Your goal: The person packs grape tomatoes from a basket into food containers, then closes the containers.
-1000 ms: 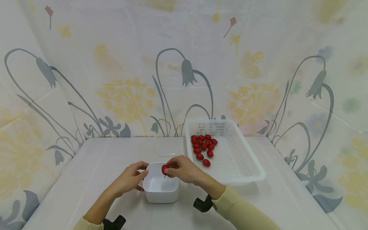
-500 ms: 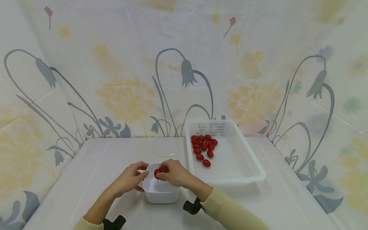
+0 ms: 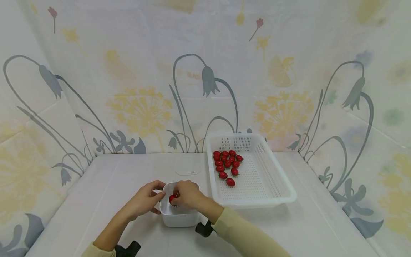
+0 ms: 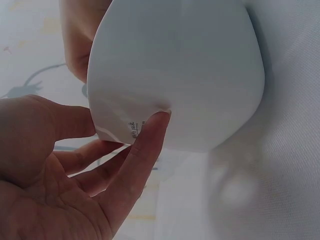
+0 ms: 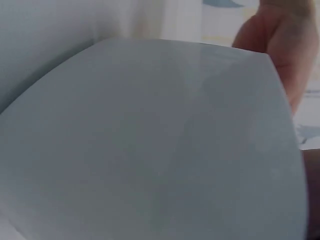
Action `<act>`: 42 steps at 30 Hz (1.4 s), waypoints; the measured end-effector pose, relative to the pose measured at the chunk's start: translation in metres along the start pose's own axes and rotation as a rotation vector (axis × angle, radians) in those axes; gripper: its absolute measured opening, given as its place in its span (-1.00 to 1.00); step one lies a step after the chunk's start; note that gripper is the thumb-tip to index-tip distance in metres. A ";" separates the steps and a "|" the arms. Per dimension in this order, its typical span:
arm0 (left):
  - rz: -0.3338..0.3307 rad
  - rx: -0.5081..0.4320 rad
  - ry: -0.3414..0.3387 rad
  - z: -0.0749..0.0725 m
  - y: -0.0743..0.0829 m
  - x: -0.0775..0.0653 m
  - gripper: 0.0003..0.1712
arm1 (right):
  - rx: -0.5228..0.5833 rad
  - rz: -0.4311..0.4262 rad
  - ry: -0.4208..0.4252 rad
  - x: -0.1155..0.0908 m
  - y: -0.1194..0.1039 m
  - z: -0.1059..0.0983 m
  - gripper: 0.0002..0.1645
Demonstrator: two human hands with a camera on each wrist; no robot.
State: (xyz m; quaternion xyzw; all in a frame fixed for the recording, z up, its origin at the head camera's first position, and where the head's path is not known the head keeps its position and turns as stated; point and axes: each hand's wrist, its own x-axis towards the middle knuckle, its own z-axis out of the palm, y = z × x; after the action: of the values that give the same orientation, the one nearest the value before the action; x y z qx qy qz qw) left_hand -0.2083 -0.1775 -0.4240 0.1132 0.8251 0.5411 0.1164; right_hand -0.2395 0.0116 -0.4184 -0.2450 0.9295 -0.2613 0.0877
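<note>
Placing a glossy, red, oval tomato seems to be the step in hand: it is held below the rim of a white, smooth-walled, square container with rounded corners, pinched between the thumb and fingers of the right hand. Whether the container's floor is touched by the fruit cannot be told. The next move, by this reading, calls for the fingers to be parted gently once the fruit is supported, with the container kept steady. It is gripped at its left side by the left hand, the thumb at the rim and a fingertip against the outer wall, near small dark lettering. One tomato is seen in the container, though part of the interior is hidden. About fourteen more red tomatoes are counted in the left part of one white, perforated, rectangular plastic basket, near the container's right side; overlap leaves that count uncertain. Behind the container, one clear, flat, lid-like piece with rounded corners is laid on the white table covering. Two black wrist cameras are worn, one per arm.
</note>
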 end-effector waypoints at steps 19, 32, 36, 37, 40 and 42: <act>0.022 -0.034 -0.019 -0.001 -0.001 -0.002 -0.68 | -0.026 -0.059 0.038 0.002 0.001 0.017 -0.79; -0.016 0.001 -0.010 -0.001 0.000 0.001 -0.65 | 0.051 -0.055 -0.030 -0.021 -0.003 -0.041 -0.59; -0.040 0.007 0.005 0.000 0.000 0.001 -0.66 | 0.094 -0.065 -0.041 -0.029 0.005 -0.060 -0.58; -0.045 0.008 0.008 0.000 0.000 0.001 -0.66 | 0.103 -0.064 -0.039 -0.032 0.008 -0.063 -0.58; -0.053 0.013 0.018 0.001 0.001 0.002 -0.67 | 0.129 -0.063 -0.029 -0.039 0.016 -0.074 -0.58; -0.052 0.017 0.022 0.001 0.001 0.002 -0.67 | 0.138 -0.063 -0.017 -0.044 0.022 -0.081 -0.58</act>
State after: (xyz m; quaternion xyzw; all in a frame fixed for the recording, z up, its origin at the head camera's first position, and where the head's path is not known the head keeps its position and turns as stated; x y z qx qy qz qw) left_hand -0.2097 -0.1753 -0.4239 0.0866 0.8337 0.5320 0.1204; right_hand -0.2340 0.0859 -0.3600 -0.2698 0.9003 -0.3255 0.1039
